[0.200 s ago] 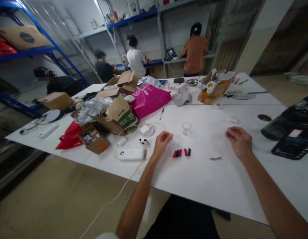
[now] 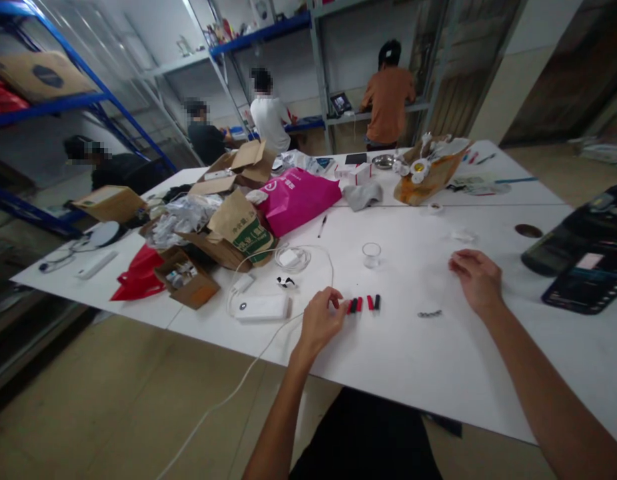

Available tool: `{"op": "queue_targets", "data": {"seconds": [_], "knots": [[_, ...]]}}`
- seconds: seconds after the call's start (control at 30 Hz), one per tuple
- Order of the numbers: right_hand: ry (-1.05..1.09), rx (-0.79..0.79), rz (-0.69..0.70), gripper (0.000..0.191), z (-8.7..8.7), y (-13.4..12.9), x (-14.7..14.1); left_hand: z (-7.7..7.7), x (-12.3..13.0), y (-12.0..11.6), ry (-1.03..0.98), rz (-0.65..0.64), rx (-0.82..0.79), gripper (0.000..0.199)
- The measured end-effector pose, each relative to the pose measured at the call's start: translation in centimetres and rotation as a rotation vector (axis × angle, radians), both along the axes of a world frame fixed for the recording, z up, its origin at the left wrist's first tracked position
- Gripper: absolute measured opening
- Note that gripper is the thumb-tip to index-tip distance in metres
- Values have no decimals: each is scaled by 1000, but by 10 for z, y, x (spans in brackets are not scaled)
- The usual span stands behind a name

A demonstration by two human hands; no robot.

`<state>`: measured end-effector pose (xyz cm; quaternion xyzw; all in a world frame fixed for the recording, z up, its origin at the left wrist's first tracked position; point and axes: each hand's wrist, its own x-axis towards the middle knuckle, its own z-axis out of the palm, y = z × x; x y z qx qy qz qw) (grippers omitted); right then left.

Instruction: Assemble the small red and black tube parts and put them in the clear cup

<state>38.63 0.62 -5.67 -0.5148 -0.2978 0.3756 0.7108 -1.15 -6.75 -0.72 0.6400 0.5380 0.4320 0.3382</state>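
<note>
My left hand (image 2: 322, 319) is at the left end of a row of small red and black sticks. Its fingers are loosely curled with a gap between thumb and forefinger, and the thumb side seems to touch the leftmost red stick (image 2: 349, 307). Beside that lie a black stick (image 2: 354, 306), another red stick (image 2: 370, 303) and a black stick (image 2: 378, 303). My right hand (image 2: 478, 280) hovers over the table's right side, thumb and fingertips pinched together; anything between them is too small to see. A short dark chain-like strip (image 2: 429, 314) lies between the hands.
Behind the sticks stands a small clear cup (image 2: 371, 255). White cable and a power bank (image 2: 262, 307) lie to the left, near boxes and a pink bag (image 2: 301, 200). On the right are a phone (image 2: 586, 280) and a dark bottle (image 2: 563, 240). Several people work along the back shelves.
My left hand has come down and toward me, from above the table to the leftmost red stick, its fingers parting slightly. My right hand keeps its pinch, almost unmoved.
</note>
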Motion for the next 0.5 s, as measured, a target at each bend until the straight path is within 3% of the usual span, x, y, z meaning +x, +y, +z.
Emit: {"op": "queue_targets", "data": {"seconds": [0.1, 0.2, 0.4, 0.5], "knots": [[42, -25, -7, 36, 2, 0, -1, -6, 0, -12, 185, -3, 43, 10], [71, -25, -3, 35, 5, -1, -2, -10, 1, -14, 238, -8, 56, 13], [73, -19, 9, 36, 5, -1, 0, -9, -1, -16, 205, 18, 43, 12], [79, -17, 10, 36, 4, 0, 0, -5, -4, -10, 58, 29, 7, 9]]}}
